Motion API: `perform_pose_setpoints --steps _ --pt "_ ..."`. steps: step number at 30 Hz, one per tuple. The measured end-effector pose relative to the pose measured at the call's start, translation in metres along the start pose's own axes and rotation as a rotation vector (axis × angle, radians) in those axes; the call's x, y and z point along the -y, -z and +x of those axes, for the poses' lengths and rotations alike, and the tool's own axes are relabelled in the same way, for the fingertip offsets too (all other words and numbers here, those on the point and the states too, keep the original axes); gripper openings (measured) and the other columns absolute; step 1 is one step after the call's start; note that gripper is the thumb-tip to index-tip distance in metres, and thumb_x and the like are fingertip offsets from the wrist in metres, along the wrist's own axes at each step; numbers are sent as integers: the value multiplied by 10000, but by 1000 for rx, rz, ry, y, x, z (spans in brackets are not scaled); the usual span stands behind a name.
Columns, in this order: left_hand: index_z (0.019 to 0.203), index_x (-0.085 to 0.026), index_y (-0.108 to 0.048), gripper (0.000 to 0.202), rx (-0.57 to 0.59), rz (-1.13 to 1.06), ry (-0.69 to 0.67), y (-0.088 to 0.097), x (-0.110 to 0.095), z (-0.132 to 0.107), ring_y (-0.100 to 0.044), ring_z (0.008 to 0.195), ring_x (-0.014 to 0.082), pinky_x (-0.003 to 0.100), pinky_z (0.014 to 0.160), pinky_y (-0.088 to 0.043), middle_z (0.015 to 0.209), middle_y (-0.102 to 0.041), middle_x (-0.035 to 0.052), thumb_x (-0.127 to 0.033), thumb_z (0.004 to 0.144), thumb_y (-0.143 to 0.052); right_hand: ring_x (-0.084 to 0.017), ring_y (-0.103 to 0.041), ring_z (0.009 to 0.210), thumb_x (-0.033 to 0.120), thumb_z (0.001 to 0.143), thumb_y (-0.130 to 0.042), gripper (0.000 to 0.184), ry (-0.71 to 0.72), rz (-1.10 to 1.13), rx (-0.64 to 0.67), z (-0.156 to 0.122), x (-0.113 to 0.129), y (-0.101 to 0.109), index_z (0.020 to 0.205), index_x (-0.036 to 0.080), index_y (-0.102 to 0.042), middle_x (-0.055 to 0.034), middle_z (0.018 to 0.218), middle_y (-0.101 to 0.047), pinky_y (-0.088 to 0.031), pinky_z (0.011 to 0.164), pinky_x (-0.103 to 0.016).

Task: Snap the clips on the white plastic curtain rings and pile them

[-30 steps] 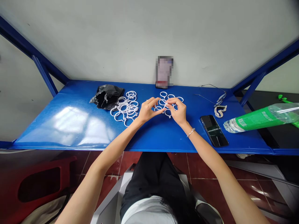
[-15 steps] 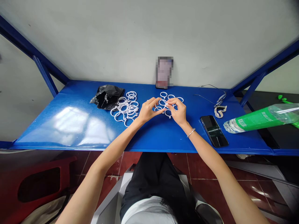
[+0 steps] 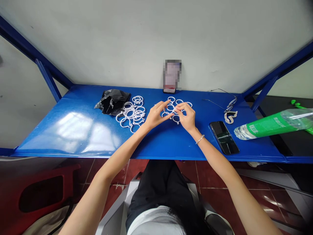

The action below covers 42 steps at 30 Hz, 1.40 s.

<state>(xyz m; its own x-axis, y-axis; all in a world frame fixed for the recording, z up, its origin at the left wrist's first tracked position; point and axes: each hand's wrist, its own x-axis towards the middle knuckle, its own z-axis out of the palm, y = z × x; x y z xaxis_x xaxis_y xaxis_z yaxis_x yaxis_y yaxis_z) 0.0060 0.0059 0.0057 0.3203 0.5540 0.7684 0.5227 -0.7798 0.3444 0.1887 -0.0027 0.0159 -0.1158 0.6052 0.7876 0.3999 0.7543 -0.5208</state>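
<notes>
My right hand [image 3: 187, 117] has its thumb and fingertips pinched on the small knob of a white plastic curtain ring [image 3: 170, 104]. My left hand [image 3: 156, 116] is beside that ring, with thumb and index finger spread apart around it; whether a fingertip touches it I cannot tell. Several more white rings lie on the blue table around my hands, among them one at the back [image 3: 171, 97] and one in front [image 3: 176, 122]. Left of my left hand is a loose pile of the same rings [image 3: 129, 113], overlapping one another.
A crumpled black plastic bag [image 3: 116, 98] lies behind the pile. One phone [image 3: 169, 76] leans on the wall, its screen blurred. To the right are another phone [image 3: 223, 137], eyeglasses [image 3: 231, 103], a white-strapped watch [image 3: 230, 117] and a green-labelled bottle [image 3: 271, 125] on its side.
My left index finger has lifted and straightened a little, away from the ring. My right hand keeps its pinch almost in the same spot.
</notes>
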Motion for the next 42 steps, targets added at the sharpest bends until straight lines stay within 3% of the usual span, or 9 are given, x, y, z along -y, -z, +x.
perform_pose_setpoints --steps 10,17,29,42 --pt "1347 -192 -496 520 -16 -30 -6 0 1 0 -596 724 124 237 701 -509 898 -663 50 -420 904 -647 -188 -663 808 261 922 -622 151 -27 15 -14 0 0 -1 777 233 -586 -16 822 -692 -539 732 -346" --pt "1311 -189 -523 494 9 -11 40 1 1 0 -605 730 130 255 721 -520 890 -659 53 -460 911 -625 -184 -676 790 375 930 -613 138 -94 13 19 0 2 0 910 243 -645 -37 910 -723 -569 720 -343" --pt "1206 -154 -590 504 -26 -29 26 1 1 0 -586 686 118 231 671 -504 826 -644 31 -520 866 -655 -172 -678 776 351 923 -632 127 -121 42 29 0 0 0 990 254 -680 -15 893 -725 -573 716 -321" --pt "1188 -163 -598 511 0 -13 55 -1 -1 -1 -606 711 133 242 673 -503 822 -651 35 -558 866 -632 -177 -596 689 411 920 -615 198 -160 75 42 0 1 1 833 238 -654 -18 774 -649 -517 627 -338"
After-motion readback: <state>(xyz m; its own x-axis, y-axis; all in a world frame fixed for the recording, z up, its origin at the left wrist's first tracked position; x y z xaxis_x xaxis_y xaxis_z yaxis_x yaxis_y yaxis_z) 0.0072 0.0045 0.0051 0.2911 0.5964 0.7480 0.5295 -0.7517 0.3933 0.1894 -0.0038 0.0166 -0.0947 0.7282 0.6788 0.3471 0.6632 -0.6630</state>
